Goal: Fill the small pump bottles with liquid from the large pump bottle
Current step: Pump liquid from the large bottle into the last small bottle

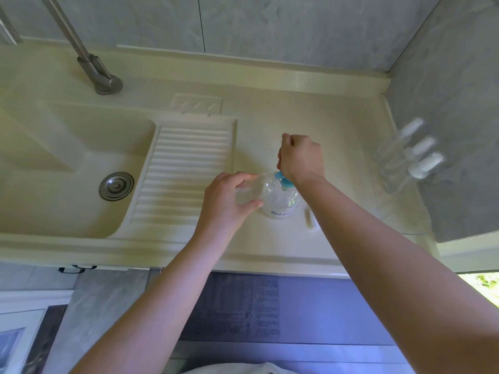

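Holding a small bottle (247, 191) tilted in your left hand (229, 201), you have its mouth against the blue pump (282, 179) of the big bottle (280, 201), which stands on the desk (270, 117) just right of the ribbed drainboard (183, 171). Your left grip is curled round the small bottle's body; your right hand (301, 157) is fisted over the pump head, fingers curled onto it. Three more small bottles (413, 155) stand well apart by the right wall (blurred, so their fill level cannot be read). A white part (310, 218), probably the removed small pump, lies just beside the big bottle. The small bottle looks light, thin, clear plastic, likely slippery once wet, so keep hold round its middle rather than the neck. The big bottle is probably heavier and steady; press straight down so it does not tip.
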`<state>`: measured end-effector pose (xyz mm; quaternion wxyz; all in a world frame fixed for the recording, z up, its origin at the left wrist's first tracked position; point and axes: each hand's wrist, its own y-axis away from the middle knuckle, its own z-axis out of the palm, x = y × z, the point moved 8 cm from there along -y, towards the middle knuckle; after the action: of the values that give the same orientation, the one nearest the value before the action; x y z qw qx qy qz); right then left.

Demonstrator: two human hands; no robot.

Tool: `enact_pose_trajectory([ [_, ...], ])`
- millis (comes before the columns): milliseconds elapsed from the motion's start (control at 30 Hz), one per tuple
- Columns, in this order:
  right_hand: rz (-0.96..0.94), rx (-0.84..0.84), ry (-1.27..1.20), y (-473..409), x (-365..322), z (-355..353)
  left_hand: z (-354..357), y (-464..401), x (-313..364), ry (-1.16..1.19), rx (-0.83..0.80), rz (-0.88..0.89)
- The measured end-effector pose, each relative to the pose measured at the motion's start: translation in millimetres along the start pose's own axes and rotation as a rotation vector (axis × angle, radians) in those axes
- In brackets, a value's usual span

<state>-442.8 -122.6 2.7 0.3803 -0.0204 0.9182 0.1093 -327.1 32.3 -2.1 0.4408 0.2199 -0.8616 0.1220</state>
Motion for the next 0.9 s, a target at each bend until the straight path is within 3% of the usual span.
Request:
enact_pose_trajectory([
  [267,0.080,-0.051,-0.111,-4,11,0,-1,2,0,-0.001,0.017,0.006],
  [467,0.035,-0.008,0.074,-3,5,3,-1,1,-2,0.000,0.028,-0.005],
  [600,0.036,-0.016,0.017,-3,6,1,2,1,1,0.000,0.021,-0.001],
  [767,0.169,-0.290,-0.463,3,10,4,-1,4,2,-0.001,0.022,-0.004],
  [900,0.064,-0.455,-0.554,18,11,-11,-2,4,2,0.015,0.026,-0.017],
])
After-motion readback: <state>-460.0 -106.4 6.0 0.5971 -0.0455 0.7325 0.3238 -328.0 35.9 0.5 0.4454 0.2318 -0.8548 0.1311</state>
